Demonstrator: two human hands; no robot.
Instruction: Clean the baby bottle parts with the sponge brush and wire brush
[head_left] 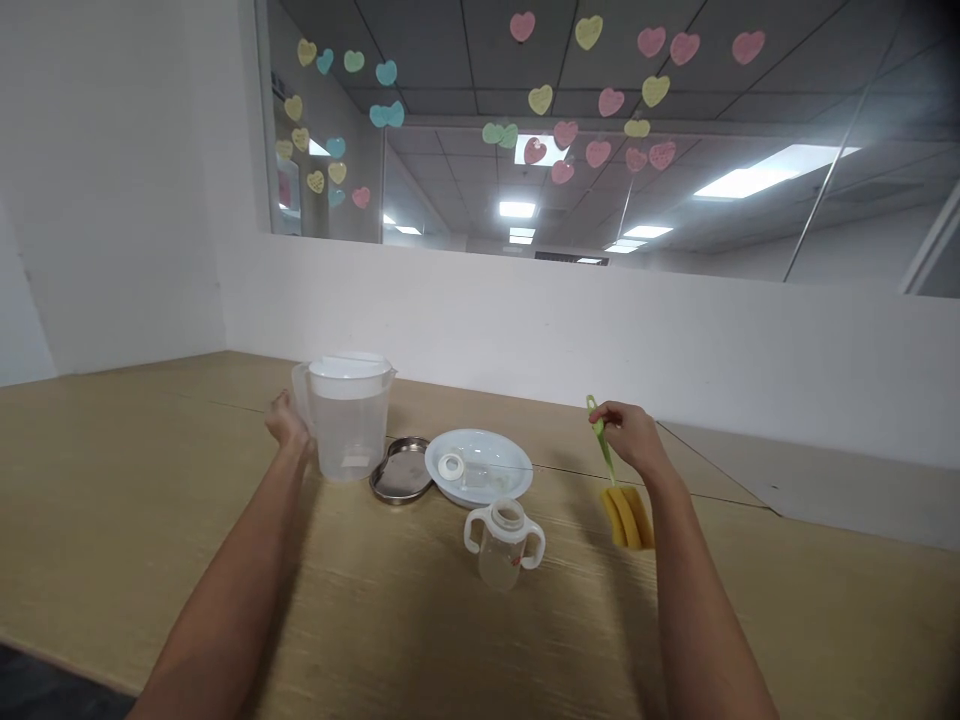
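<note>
My left hand (286,420) is closed at the handle of a clear plastic pitcher (351,430) with a white lid, which stands upright on the table. In my right hand (626,430) is the green handle of a bottle brush (628,515), its yellow sponge head hanging down above the table. Between my hands, a two-handled baby bottle (501,555) stands upright with its top uncovered. Just behind it sits a pale round bowl (480,438) holding a white ring-shaped cap (451,467) and some clear pieces that are hard to make out.
A shallow metal tray (405,475) lies between the pitcher and the bowl. The wooden table (360,620) runs back to a white wall (465,310). Above the wall is a glass window with heart-shaped sticky notes (589,32). A grey-white surface (810,480) adjoins at the right.
</note>
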